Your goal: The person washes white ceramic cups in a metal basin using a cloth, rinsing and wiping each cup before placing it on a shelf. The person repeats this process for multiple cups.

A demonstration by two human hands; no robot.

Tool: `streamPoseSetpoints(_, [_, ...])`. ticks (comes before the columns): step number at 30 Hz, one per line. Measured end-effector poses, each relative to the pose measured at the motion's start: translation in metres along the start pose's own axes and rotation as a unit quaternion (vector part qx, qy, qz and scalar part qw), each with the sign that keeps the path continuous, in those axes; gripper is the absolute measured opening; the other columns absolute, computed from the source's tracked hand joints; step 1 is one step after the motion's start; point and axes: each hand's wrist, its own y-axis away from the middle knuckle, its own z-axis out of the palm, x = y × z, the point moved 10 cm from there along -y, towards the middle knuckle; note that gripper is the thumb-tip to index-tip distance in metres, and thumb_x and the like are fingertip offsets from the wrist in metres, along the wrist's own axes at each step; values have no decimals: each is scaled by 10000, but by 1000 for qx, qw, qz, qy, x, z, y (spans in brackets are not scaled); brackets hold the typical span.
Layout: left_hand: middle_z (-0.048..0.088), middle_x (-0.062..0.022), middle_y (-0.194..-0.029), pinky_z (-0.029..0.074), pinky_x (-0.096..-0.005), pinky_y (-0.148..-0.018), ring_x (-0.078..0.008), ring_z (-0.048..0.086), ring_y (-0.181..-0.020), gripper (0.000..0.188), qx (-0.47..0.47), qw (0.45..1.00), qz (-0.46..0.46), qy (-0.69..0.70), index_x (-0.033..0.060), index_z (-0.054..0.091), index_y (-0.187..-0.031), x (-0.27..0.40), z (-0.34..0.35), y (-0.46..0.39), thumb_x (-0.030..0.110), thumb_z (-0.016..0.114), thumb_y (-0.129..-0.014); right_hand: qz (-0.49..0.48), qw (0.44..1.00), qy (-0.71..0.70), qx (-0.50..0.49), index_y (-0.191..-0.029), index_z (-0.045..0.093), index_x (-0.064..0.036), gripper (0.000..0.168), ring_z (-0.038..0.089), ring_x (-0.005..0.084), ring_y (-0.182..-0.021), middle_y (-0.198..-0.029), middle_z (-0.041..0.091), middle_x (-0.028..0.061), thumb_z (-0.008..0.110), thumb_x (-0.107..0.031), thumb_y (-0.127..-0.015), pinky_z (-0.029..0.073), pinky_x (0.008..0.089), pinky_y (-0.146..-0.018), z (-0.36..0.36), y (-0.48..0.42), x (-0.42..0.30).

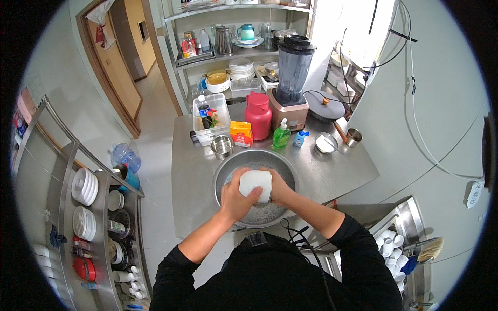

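A white cup (255, 184) is tilted above a wide grey metal basin (292, 171) that holds sudsy water. My left hand (238, 196) grips the cup from the left, its thumb across the near side. On the cup's right is my right hand (277, 186), with its fingers partly hidden behind or inside it; whether they hold a cloth cannot be seen. Just beyond the basin stand a green pump bottle of liquid soap (281, 136), a small blue bottle (299, 139), a metal bowl of white powder (326, 143) and an empty-looking steel bowl (222, 146).
The steel table (190, 186) also bears a blender (291, 77), a red jug (258, 116), an orange packet (241, 133), a plastic bin (212, 134) and a lidded pan (326, 105). Shelves of plates (85, 186) stand left; a sink (414, 217) with several white cups lies right.
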Motion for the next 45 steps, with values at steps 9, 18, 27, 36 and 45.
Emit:
streamPoseSetpoints(9, [606, -219, -1024, 485, -419, -790, -386, 604, -932, 528, -82, 993, 30, -74, 32, 497, -1118, 5, 9, 7, 355, 694, -749, -63, 973, 222, -9, -913, 571, -74, 248, 645, 240, -679, -792, 651, 85, 681, -190, -723, 498, 331, -576, -9, 8, -11])
streamPoseSetpoints(18, [494, -22, -661, 321, -236, -371, -93, 446, -482, 486, -244, 842, -387, 286, 51, 543, -1028, -61, 47, 42, 499, 378, -938, -442, 685, 579, 4, -827, 484, -65, 331, 585, 293, -763, -824, 555, 101, 716, -179, -620, 479, 397, -591, 49, 69, -106])
streamPoseSetpoints(27, [597, -71, -760, 459, -307, -546, -177, 553, -616, 419, -72, 974, -170, 131, 15, 549, -1020, -26, 15, 12, 414, 477, -914, -298, 835, 456, 80, -829, 457, -57, 340, 614, 345, -710, -709, 584, 149, 719, -173, -646, 480, 417, -582, 19, 43, -97])
streamPoseSetpoints(36, [640, -221, -850, 505, -399, -712, -363, 636, -844, 445, -18, 999, -22, -26, 15, 523, -1059, 12, -6, 3, 327, 671, -778, -145, 978, 139, -49, -924, 547, -79, 290, 651, 236, -755, -821, 656, 70, 708, -201, -715, 504, 339, -641, 14, 4, -26])
streamPoseSetpoints(45, [563, -241, -1101, 486, -416, -816, -381, 583, -990, 698, -98, 980, 115, -130, -18, 485, -1157, 26, 7, 10, 432, 728, -682, 126, 984, -98, -81, -1047, 572, -104, 285, 659, 200, -809, -956, 651, 39, 625, -241, -802, 530, 314, -649, 15, 20, 41])
